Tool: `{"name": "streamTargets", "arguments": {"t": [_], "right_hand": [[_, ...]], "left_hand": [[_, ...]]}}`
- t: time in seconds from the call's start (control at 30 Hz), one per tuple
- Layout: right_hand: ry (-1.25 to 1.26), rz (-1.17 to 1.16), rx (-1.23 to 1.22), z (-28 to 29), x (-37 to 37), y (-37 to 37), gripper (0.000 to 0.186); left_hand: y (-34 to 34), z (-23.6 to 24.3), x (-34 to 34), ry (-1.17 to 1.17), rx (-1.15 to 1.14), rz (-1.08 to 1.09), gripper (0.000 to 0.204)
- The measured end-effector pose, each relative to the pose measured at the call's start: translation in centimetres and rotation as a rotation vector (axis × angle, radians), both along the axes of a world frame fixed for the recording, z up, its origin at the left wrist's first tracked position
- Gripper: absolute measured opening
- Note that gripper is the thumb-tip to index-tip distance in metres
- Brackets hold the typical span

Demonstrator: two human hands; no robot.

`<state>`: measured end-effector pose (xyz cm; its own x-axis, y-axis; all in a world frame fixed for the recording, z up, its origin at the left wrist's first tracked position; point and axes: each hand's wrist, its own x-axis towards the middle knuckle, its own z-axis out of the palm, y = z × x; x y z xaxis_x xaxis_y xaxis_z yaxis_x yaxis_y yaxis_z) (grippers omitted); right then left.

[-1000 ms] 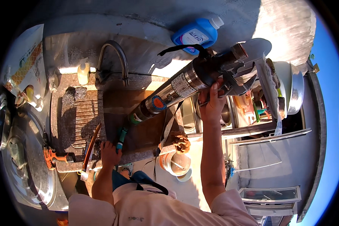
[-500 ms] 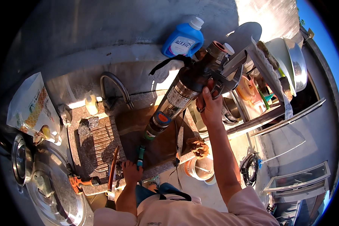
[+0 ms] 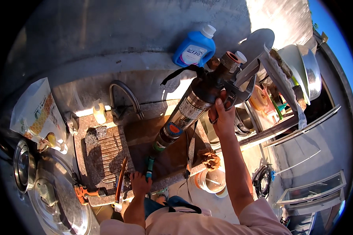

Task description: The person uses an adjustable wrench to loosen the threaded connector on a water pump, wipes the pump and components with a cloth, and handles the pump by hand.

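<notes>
A long metal submersible pump (image 3: 183, 111) leans across the sink (image 3: 139, 135), its threaded outlet up at the right. My right hand (image 3: 224, 117) is closed around a dark adjustable wrench (image 3: 239, 95) beside the pump's upper body; whether its jaws touch the pump I cannot tell. At the pump's lower end is a teal handle (image 3: 150, 167); what it belongs to is hidden. My left hand (image 3: 140, 183) lies over the sink's near edge, fingers laid forward, its thumb side against that handle. A black cable (image 3: 178, 72) sticks out from the pump's upper part.
A blue detergent bottle (image 3: 194, 47) stands on the ledge behind. The curved faucet (image 3: 124, 94) rises at the sink's back. An orange cordless drill (image 3: 83, 194) sits left of my left arm. To the right are a crumpled brown cloth (image 3: 209, 159), a bucket (image 3: 210, 178) and a cluttered rack (image 3: 286, 117).
The whole view has shifted, so everything appears slightly lower and further right. Both hands, the wrench and the pump keep about the same places relative to one another.
</notes>
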<state>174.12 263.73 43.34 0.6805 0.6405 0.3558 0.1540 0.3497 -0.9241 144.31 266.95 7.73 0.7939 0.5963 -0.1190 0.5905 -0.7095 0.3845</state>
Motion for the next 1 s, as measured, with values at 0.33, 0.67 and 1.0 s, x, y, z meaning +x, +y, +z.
{"name": "streamTargets", "arguments": {"t": [0.33, 0.67, 1.0], "right_hand": [[-0.025, 0.008, 0.005, 0.1, 0.0, 0.0, 0.021], [0.001, 0.014, 0.013, 0.1, -0.1, 0.0, 0.021], [-0.017, 0.020, 0.024, 0.1, -0.1, 0.1, 0.022]], "left_hand": [[0.2, 1.2, 0.2, 0.079, -0.010, -0.019, 0.052], [0.0, 1.0, 0.1, 0.036, -0.017, -0.005, 0.052], [0.0, 1.1, 0.1, 0.088, -0.037, -0.011, 0.053]]}}
